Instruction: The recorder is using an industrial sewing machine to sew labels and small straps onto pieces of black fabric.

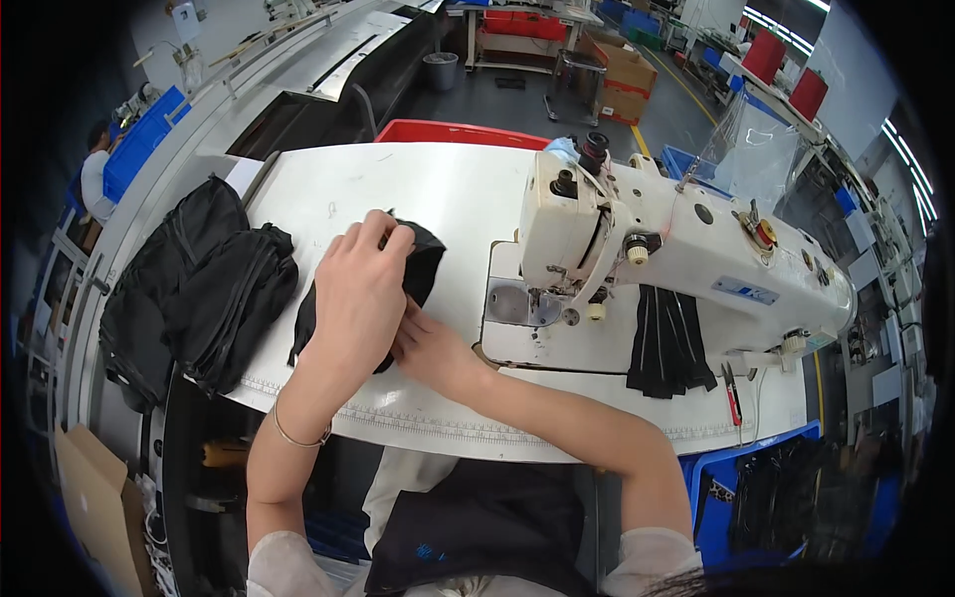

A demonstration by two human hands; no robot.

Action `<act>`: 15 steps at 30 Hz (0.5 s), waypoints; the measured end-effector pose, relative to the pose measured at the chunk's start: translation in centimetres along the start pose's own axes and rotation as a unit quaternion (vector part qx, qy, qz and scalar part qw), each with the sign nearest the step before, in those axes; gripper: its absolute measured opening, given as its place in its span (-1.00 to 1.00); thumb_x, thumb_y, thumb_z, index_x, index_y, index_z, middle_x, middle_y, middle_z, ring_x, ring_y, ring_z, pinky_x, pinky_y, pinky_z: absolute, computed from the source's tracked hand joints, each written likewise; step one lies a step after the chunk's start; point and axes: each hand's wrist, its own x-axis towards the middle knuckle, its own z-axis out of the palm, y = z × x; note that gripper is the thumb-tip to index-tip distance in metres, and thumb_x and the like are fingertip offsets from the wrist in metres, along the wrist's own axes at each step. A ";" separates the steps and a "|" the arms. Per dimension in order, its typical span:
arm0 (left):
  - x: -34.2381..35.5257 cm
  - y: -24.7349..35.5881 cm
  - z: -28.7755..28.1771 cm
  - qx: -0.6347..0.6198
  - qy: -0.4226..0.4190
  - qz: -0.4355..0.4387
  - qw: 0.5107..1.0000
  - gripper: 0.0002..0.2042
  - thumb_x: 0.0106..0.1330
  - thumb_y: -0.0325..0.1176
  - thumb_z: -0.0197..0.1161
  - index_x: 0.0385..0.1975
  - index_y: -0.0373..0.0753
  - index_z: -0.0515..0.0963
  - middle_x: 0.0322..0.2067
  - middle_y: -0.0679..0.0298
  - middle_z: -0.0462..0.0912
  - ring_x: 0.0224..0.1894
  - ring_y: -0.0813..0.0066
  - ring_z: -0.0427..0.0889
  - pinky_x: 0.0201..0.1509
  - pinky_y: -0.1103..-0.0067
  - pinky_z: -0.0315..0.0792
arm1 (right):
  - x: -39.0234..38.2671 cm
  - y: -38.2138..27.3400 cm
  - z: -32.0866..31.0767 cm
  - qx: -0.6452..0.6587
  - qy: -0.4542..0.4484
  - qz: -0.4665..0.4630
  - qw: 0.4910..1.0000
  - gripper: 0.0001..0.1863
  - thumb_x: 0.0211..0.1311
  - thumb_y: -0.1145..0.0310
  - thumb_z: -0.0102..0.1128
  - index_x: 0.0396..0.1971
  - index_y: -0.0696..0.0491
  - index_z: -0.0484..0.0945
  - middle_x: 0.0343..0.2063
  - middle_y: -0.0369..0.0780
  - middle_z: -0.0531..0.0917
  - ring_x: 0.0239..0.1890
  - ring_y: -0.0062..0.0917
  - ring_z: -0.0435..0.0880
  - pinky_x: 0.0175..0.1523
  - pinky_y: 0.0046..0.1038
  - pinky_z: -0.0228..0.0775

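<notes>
A piece of black fabric [425, 267] lies on the white sewing table, left of the sewing machine, partly covered by my hands. My left hand [360, 284] is over it, its fingers curled and closed on the cloth at the far side. Lower and to the right, my right hand [436, 350] has its fingers bent together against the same fabric; its fingertips are partly hidden behind my left hand. A thin bracelet [298, 439] circles my left wrist.
Black fabric pieces [214, 284] are heaped at the table's left. The white sewing machine [686, 224] stands at the right, with black strips [668, 343] beneath its arm. Red-handled snips [733, 398] lie near the right edge. A blue bin [711, 507] is below; a red bin [463, 133] is behind.
</notes>
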 end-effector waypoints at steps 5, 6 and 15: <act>0.9 -1.9 -0.4 -0.109 -0.079 -0.021 0.991 -0.94 0.15 -0.58 0.15 -0.40 -0.40 0.51 -0.44 0.11 0.48 -0.35 0.16 0.51 -0.27 0.44 0.40 | -3.2 2.4 -2.1 -0.029 0.008 0.036 0.999 -0.40 -0.01 0.41 0.11 0.14 0.19 0.34 0.25 -0.10 0.24 0.34 -0.29 0.12 0.44 -0.26 -0.17; 0.7 -2.1 -0.7 -0.117 -0.094 -0.039 0.988 -0.93 0.16 -0.58 0.15 -0.38 -0.40 0.51 -0.44 0.11 0.49 -0.35 0.17 0.50 -0.27 0.46 0.39 | -3.4 3.3 -3.0 -0.190 -0.027 -0.023 0.981 -0.41 0.03 0.36 0.08 0.14 0.19 0.35 0.24 -0.12 0.27 0.34 -0.27 0.13 0.45 -0.22 -0.21; 1.7 -1.3 -2.9 -0.103 -0.090 -0.042 0.990 -0.91 0.09 -0.56 0.21 -0.40 -0.36 0.57 -0.42 0.19 0.58 -0.28 0.29 0.54 -0.18 0.46 0.42 | -0.3 5.8 -0.3 -0.274 -0.048 -0.096 0.956 -0.70 0.05 0.28 0.10 -0.21 -0.02 0.66 -0.09 -0.29 0.59 0.16 -0.30 0.34 0.33 -0.22 0.00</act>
